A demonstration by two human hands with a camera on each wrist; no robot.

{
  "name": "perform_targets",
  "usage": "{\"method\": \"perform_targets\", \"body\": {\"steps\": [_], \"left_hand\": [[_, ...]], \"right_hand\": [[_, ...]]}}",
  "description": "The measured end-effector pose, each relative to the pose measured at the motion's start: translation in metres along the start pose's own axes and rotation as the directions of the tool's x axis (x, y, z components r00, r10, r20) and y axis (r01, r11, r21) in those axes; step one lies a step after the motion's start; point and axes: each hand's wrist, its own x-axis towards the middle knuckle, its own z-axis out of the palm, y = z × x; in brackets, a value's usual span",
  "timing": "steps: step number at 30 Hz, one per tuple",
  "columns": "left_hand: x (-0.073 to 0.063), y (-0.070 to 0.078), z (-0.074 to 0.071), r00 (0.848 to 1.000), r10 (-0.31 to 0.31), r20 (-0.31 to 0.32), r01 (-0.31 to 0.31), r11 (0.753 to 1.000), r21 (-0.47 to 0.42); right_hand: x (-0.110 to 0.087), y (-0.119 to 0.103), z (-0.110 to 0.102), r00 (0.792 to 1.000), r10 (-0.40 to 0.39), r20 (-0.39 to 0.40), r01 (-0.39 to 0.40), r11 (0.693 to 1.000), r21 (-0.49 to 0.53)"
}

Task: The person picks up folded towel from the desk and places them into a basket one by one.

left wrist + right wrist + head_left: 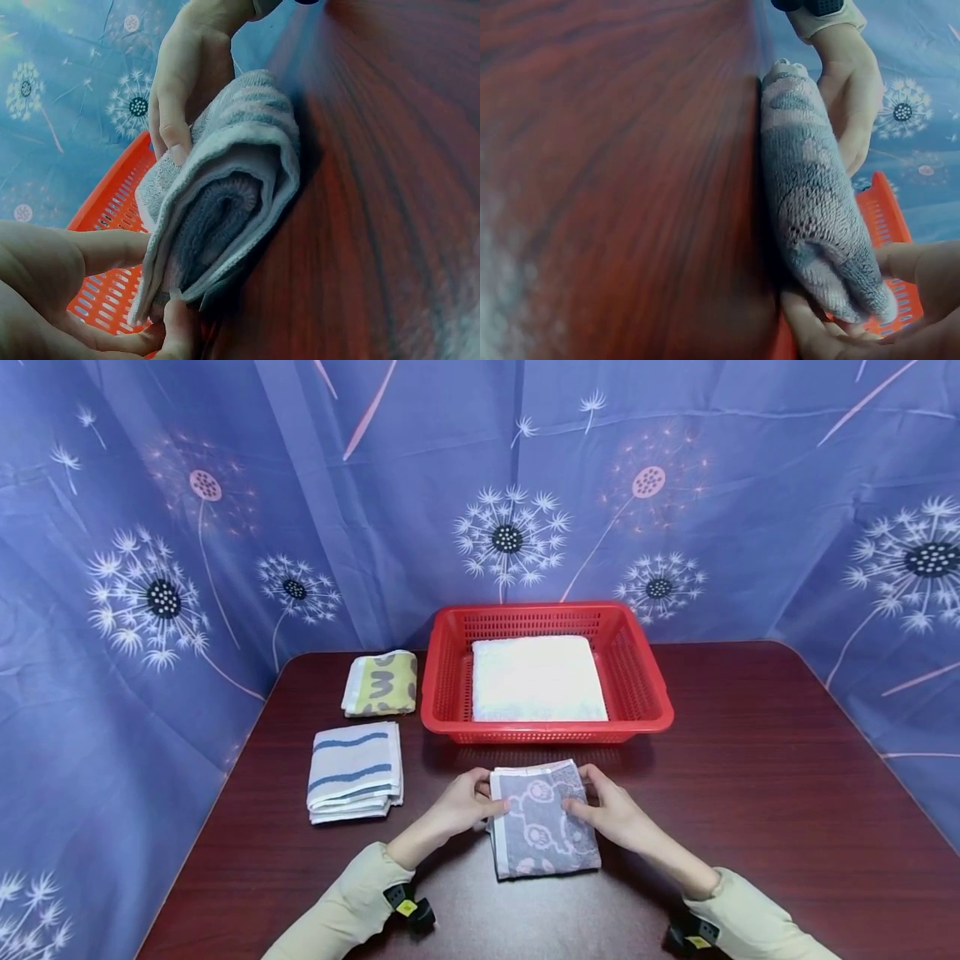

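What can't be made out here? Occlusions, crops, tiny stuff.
- Head: underside of the gray towel, hidden by its own top layer.
- Head: some fingertips of the left hand and right hand, behind that towel.
- Head: basket floor beneath the white towel, which covers it.
- Head: upper ends of the left sleeve and right sleeve, cut by the bottom edge.
- Head: yellow label on the left wrist, too small to read.

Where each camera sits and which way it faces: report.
Head: on the head, facing forward and down at the gray towel; shows left hand, right hand, sleeves.
Left wrist: on that wrist, facing the towel's left end; shows both hands.
Right wrist: on that wrist, facing the towel's right end; shows both hands, one sleeve.
Wrist views share the red basket.
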Motion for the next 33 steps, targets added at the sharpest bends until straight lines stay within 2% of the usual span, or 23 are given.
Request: {"method": "perform_targets", "body": {"steps": [4, 8, 11, 18, 23, 29, 33], "left_hand": [[-0.001, 0.002, 0.002, 0.999, 0.027, -0.03, -0.026, 0.999, 0.028], [-0.004, 0.004, 0.005, 0.997, 0.054, -0.058, -0.05, 0.997, 0.067], [-0.006, 0.005, 0.006, 0.997, 0.039, -0.063, -0.035, 0.998, 0.058], [-0.008, 0.006, 0.005, 0.999, 0.035, -0.041, -0.036, 0.999, -0.022], [-0.008, 0.005, 0.003, 0.999, 0.042, -0.002, -0.042, 0.993, -0.114], [-0.007, 0.006, 0.003, 0.997, -0.014, 0.079, 0.036, 0.957, -0.287], [-0.007, 0.006, 0.004, 0.995, -0.064, 0.081, 0.087, 0.94, -0.33]], "right_hand": [[0.0, -0.001, 0.0, 1.0, 0.008, 0.022, -0.01, 0.997, 0.082], [0.0, -0.002, -0.001, 0.999, 0.028, 0.04, -0.033, 0.992, 0.124], [0.0, -0.003, -0.003, 0.998, 0.031, 0.061, -0.041, 0.985, 0.167], [-0.001, -0.005, -0.007, 0.994, 0.003, 0.11, -0.034, 0.959, 0.28], [-0.002, -0.006, -0.009, 0.994, 0.011, 0.107, -0.045, 0.948, 0.315], [-0.001, -0.008, -0.009, 0.993, 0.07, 0.096, -0.101, 0.923, 0.371], [-0.001, -0.011, -0.008, 0.99, 0.111, 0.089, -0.138, 0.905, 0.402]]}}
